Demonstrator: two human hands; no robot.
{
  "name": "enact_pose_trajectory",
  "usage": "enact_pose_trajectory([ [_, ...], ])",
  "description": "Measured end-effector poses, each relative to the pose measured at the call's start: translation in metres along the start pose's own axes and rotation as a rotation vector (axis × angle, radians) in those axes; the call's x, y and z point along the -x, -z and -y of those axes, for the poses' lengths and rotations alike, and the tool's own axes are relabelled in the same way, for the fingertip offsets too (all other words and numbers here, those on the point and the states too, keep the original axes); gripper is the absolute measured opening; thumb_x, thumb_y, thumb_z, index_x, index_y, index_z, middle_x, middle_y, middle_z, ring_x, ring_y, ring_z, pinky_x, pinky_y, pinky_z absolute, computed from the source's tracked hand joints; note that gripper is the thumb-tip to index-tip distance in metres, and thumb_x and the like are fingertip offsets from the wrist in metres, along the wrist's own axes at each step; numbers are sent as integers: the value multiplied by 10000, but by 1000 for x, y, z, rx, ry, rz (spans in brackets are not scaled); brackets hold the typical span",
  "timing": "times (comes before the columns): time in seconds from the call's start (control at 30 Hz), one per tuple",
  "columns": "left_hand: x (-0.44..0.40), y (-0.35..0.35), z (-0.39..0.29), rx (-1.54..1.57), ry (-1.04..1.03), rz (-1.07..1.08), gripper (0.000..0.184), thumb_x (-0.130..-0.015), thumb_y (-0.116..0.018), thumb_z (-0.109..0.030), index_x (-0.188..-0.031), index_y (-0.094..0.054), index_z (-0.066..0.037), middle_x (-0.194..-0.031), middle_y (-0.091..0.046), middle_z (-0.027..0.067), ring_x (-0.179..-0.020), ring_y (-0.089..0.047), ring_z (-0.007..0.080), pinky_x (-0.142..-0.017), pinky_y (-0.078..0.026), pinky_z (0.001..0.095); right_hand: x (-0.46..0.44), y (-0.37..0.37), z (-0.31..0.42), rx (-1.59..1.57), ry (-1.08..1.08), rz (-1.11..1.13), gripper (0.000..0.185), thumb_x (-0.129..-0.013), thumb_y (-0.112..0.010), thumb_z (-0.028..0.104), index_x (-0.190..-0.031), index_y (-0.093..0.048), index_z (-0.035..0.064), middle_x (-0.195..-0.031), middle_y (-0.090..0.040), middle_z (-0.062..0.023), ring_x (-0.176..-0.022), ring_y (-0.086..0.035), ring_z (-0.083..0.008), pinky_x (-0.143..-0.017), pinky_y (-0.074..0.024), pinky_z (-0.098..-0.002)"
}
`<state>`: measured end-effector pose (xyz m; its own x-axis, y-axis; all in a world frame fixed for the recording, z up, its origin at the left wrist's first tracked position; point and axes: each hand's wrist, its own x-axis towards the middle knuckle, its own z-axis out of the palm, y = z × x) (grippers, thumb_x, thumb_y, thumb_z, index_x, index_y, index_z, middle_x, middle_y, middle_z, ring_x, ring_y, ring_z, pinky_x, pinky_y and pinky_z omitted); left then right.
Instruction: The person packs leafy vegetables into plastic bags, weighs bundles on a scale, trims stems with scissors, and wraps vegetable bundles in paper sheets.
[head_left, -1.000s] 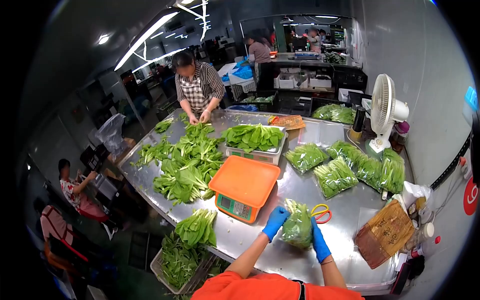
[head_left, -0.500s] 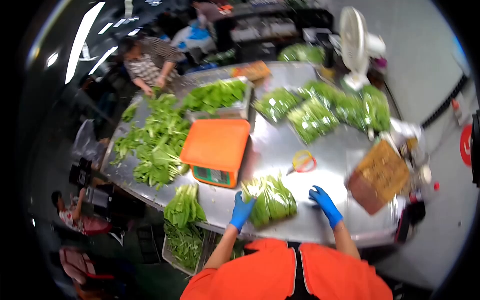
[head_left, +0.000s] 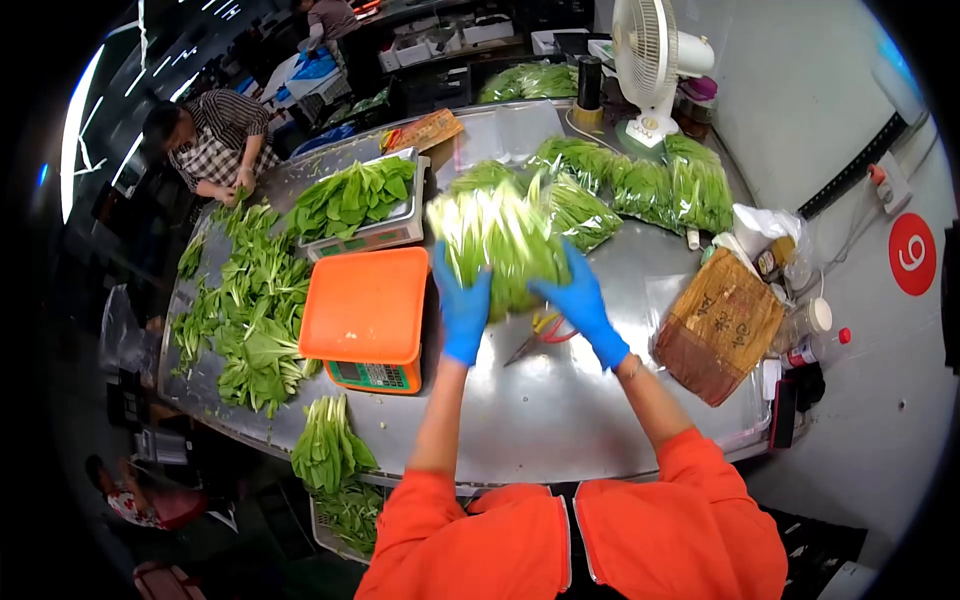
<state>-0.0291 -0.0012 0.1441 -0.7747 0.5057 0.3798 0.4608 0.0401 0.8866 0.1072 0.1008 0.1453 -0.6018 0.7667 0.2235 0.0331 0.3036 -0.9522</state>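
Between my two blue-gloved hands is a clear bag of leafy greens (head_left: 500, 235), pale stems toward the far side, raised over the metal table. My left hand (head_left: 463, 308) grips its left near side and my right hand (head_left: 587, 308) its right near side. Below the bag, partly covered, lie scissors (head_left: 553, 333) with red and yellow handles. Behind it are more bagged greens (head_left: 582, 212). Left of my left hand stands an orange-topped scale (head_left: 365, 305).
Loose greens (head_left: 250, 300) spread along the table's left side, with a bunch (head_left: 328, 440) at the near edge. Greens fill a second scale's tray (head_left: 350, 205). A fan (head_left: 645, 60) stands at the back, a cardboard piece (head_left: 725, 325) at right. A co-worker (head_left: 215, 140) handles greens at far left.
Both hands have closed on the bag of greens and carried it up and away from the table's near edge. Earlier the right hand was apart from it. The view has shifted too.
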Motion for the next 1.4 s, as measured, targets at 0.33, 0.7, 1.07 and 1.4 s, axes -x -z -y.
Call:
enact_pose_trajectory([
  [0.33, -53, -115, 115, -657, 7, 469, 668, -749, -590, -377, -1323, -266, -271, -1394, -179, 131, -1262, -149, 406, -914, -187, 653, -49, 15, -124, 384, 105, -71, 506, -778, -603, 221, -1213, -425, 34, -1182, -463, -165, -1057, -475, -302, -877, -395, -356],
  [0.7, 132, -61, 94, -694, -76, 640, 773, -707, -624, -370, -1312, -250, -69, -1322, -279, 181, -1237, -242, 334, -944, -226, 573, 121, 36, -94, 186, -348, 251, 250, -796, -562, 125, -1037, -583, 63, -777, -620, -84, -687, -585, -119, -649, -475, -261],
  [1.07, 200, -11, 96, -665, -122, 584, 659, -719, -609, -240, -1277, -317, -44, -1317, -269, 224, -1250, -191, 395, -1000, -174, 500, 79, 132, -122, 1208, -476, -498, 831, -706, -621, 431, -1321, -234, 28, -1313, -297, -226, -1218, -294, -345, -929, -305, -509],
  [1.4, 256, 107, 54, -680, 123, 185, 587, -714, -580, -126, -1252, -354, -65, -1315, -283, 190, -1222, -235, 402, -1007, -241, 430, 99, 177, -79, 875, 30, -708, 593, -688, -435, -40, -1257, -429, 127, -982, -440, -171, -911, -486, -330, -779, -396, -408],
])
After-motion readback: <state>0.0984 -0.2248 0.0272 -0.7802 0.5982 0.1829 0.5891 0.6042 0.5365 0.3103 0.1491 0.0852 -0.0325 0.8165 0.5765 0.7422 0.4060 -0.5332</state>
